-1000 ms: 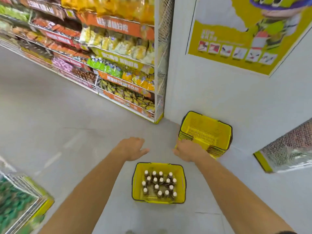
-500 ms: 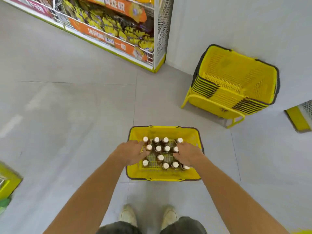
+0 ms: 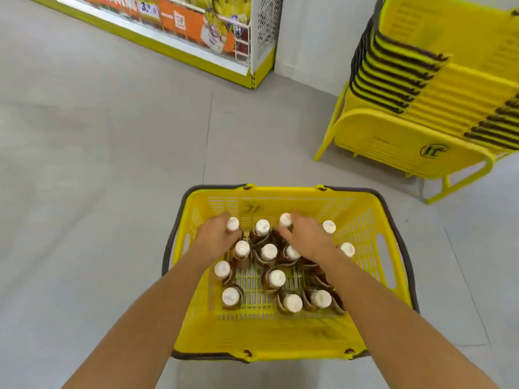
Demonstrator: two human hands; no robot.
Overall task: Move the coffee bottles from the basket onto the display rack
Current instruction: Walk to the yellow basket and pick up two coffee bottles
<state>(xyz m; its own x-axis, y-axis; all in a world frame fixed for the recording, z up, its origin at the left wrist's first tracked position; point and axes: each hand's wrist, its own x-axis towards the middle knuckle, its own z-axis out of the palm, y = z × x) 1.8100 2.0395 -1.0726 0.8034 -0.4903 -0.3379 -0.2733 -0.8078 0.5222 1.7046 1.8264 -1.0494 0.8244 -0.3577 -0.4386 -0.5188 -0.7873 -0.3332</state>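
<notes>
Both my hands have dropped from above the yellow slotted plastic basket [image 3: 373, 265] in among the white-capped brown coffee bottles [image 3: 269, 251]. My left hand [image 3: 214, 238] wraps one at the far left; my right hand [image 3: 307, 240] curls around another. About a dozen bottles stand upright inside; none shelved yet.

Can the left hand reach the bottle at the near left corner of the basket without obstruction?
Probably yes. That bottle stands upright with open space above its white cap. The left hand is already inside the basket, farther back, and nothing lies between them.
</notes>
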